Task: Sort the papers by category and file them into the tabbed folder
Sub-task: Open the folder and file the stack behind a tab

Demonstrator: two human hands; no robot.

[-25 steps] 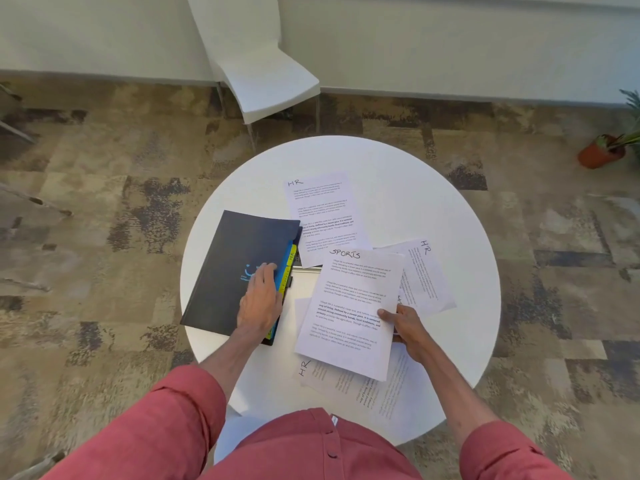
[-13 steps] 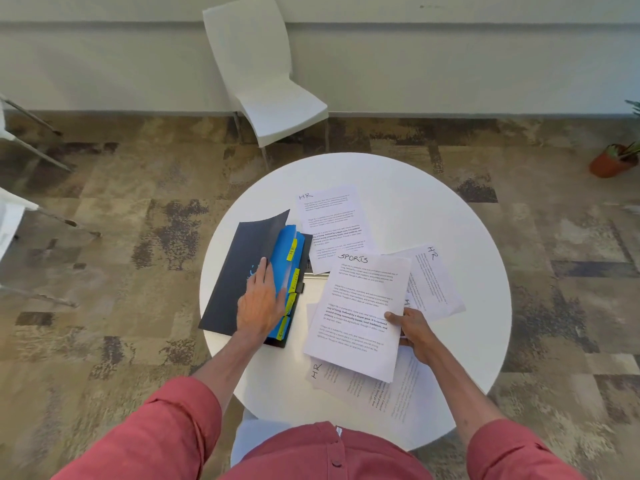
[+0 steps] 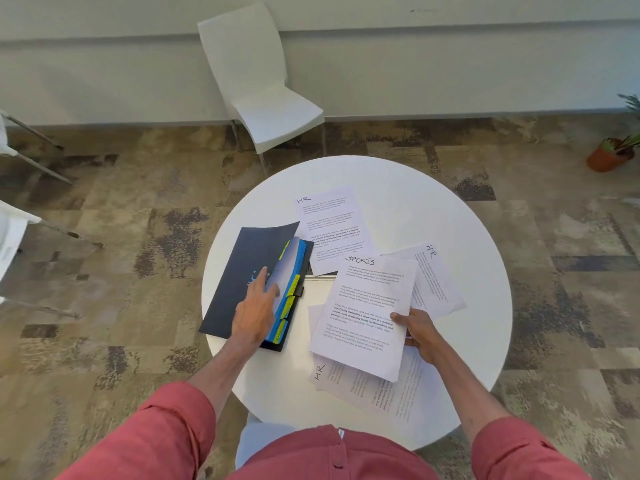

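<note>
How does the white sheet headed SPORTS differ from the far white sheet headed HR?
The white SPORTS sheet is pinched in the right hand, overlapping other papers; the far white HR sheet lies flat on the round white table. Their handwritten headings differ. Both are printed pages.

yellow tabs right of left hand: writing too small to read | right hand: fingers hidden under SPORTS sheet | plant beyond right hand: cut by edge

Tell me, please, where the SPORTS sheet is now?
Head view: the SPORTS sheet is held by the right hand over the table, right of the folder, overlapping an HR sheet.
</note>
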